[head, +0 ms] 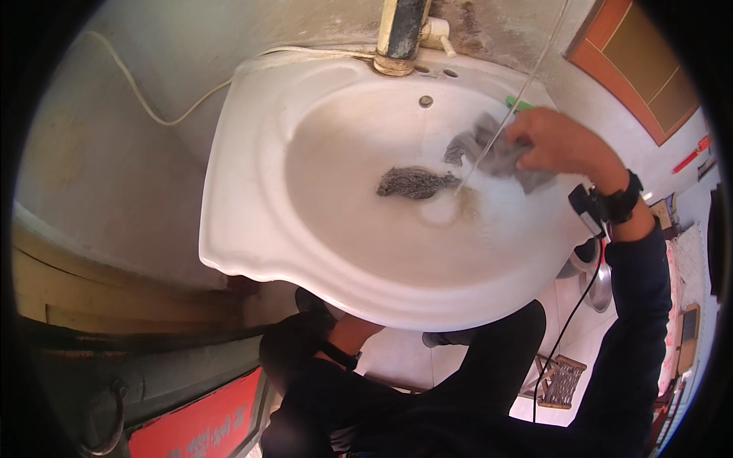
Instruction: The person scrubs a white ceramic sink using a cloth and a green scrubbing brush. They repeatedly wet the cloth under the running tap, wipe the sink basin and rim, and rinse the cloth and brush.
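Note:
My right hand point(550, 140) grips a wet grey cloth point(498, 151) over the right side of a white ceramic washbasin point(246, 229). The cloth hangs from my fingers and looks blurred. A thin stream of water point(509, 109) falls in front of it into cloudy water point(366, 240) in the bowl. A dark grey, rough-textured piece point(418, 183), perhaps fabric or a scouring pad, lies near the middle. Beside my right hand, a green object point(518, 103) rests at the basin's back right. My left forearm goes below the basin's front edge; the left hand itself is hidden.
A pipe point(401, 34) and a plastic tap point(438, 34) stand behind the basin. A white cable point(137, 97) runs along the wall. A black cable point(572, 326) hangs from my right wrist. Below are metal bowls point(598, 286) and a small folding stool point(562, 382).

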The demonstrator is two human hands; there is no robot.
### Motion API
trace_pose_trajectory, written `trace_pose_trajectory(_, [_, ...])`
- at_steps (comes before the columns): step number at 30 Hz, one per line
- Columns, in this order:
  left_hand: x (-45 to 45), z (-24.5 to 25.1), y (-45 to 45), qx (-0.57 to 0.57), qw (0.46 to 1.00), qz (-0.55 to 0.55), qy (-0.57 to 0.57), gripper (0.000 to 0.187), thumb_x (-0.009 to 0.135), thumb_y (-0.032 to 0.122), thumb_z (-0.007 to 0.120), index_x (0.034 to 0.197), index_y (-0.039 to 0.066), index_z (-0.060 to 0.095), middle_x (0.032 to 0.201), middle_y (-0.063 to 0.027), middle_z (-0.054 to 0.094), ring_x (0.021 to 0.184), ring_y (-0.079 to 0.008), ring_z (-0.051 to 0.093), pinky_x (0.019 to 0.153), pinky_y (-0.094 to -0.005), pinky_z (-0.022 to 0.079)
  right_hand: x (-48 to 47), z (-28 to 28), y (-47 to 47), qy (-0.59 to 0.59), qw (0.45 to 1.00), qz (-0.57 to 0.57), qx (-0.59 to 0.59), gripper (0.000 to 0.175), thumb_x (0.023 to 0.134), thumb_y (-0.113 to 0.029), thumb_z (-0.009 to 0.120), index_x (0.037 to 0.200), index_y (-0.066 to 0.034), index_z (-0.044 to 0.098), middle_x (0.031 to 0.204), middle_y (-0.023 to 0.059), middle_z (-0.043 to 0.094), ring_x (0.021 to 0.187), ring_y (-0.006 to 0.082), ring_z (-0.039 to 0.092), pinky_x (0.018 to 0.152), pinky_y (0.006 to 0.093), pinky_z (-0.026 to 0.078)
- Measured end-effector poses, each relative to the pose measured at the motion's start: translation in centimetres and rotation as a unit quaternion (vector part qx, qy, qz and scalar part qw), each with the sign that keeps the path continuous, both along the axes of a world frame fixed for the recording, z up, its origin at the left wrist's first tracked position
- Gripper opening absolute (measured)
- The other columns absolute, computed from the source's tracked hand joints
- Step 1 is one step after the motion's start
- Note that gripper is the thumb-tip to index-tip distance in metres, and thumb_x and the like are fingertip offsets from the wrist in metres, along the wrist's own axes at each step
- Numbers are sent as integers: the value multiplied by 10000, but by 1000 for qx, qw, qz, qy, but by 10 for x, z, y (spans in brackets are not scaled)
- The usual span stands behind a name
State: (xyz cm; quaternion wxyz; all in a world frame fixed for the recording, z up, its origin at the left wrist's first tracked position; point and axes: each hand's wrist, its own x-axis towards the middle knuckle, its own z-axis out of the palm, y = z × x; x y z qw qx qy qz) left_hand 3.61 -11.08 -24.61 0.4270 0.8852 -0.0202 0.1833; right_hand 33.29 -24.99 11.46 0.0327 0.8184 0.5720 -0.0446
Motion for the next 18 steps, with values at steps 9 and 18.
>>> trace_pose_trajectory(9, [-5,7,1,5,1000,-3,26,471,1024,233,676,1464,67,640,1502,-198,629,1395,-421,559,1205,-518,423,-25,-9,18,284,955,-74,28,369,929,-237,781,1201,12,786,1253,102,771,982,222,719,894,339,563])
trace_pose_trajectory(18, [-10,7,1,0,999,-5,43,468,1014,215,680,1453,59,643,1489,-196,636,1384,-424,567,1199,-522,430,-43,-14,28,500,864,-44,47,371,1065,-329,684,1156,18,779,1027,67,777,957,127,735,860,285,572])
